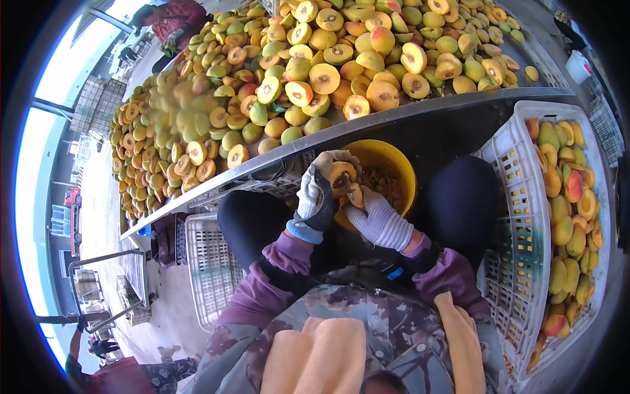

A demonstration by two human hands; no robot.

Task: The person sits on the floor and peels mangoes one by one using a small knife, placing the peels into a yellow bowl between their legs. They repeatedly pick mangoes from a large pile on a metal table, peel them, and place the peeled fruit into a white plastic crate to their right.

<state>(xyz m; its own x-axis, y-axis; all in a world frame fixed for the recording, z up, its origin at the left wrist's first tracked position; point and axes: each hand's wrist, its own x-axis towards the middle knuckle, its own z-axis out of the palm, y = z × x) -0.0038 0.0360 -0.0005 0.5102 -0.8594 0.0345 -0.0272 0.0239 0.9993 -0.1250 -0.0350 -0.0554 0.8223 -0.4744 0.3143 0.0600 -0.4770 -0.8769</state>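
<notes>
My left hand (317, 189), in a soiled knitted work glove with a dark palm, cups a halved yellow peach (338, 173) with its cut face turned up. A small tool with a metal tip and a tan handle (355, 196) is gripped in my right hand (381, 220), which wears a pale striped knitted glove. The metal tip meets the dark centre of the peach half; whether the stone is still whole cannot be told. Both hands are over a yellow bucket (407, 172) between my knees. Brown bits, apparently peach stones, lie in it (381, 184).
A metal-edged table (295, 145) heaped with halved peaches (325, 79) stands in front. To my right is a white plastic crate (524, 236) of peach halves (566, 231). Another white crate (211, 266) stands left. One person (177, 22) is beyond the table, another (123, 374) at lower left.
</notes>
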